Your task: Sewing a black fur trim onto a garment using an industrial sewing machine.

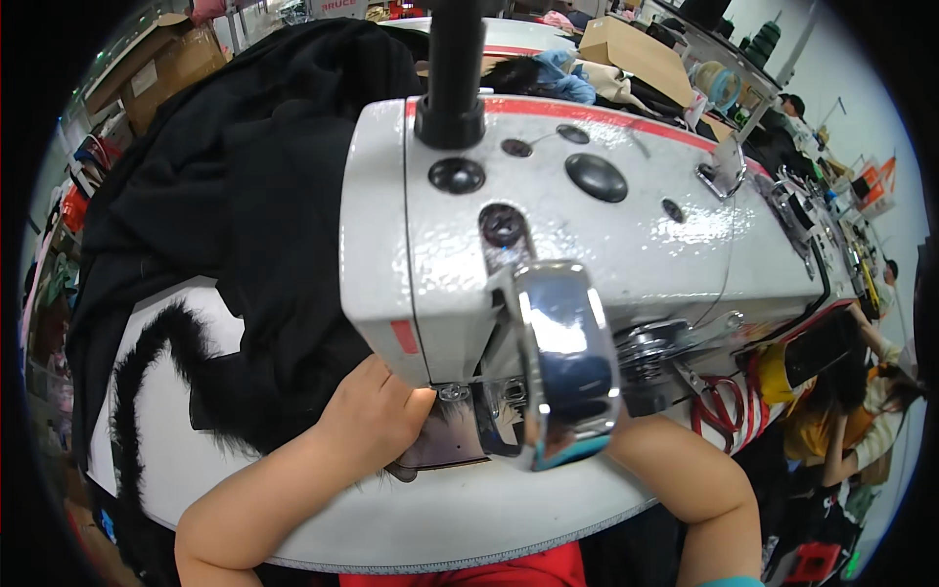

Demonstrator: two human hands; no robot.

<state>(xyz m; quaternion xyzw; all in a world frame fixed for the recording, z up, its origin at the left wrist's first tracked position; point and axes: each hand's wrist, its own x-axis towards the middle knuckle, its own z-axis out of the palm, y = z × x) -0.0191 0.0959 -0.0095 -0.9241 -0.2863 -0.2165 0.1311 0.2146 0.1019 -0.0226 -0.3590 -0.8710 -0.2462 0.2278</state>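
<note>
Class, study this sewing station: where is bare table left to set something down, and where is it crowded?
Bare white table runs along the near rim, between the forearms. Another patch lies at the left edge, ringed by the black furry trim. Crowded: under the sewing machine head, where the left hand presses black fabric, and by the red scissors.

Sewing machine head (pixel 587 225) fills centre, hides my needle area; chrome cover (pixel 565 362) blocks view of right hand. Left hand (pixel 377 416) wedged between machine and black fabric (pixel 245 196), which crowds left. I see open table (pixel 440 519) only along near rim. Red scissors (pixel 722 406) obstruct right.
</note>
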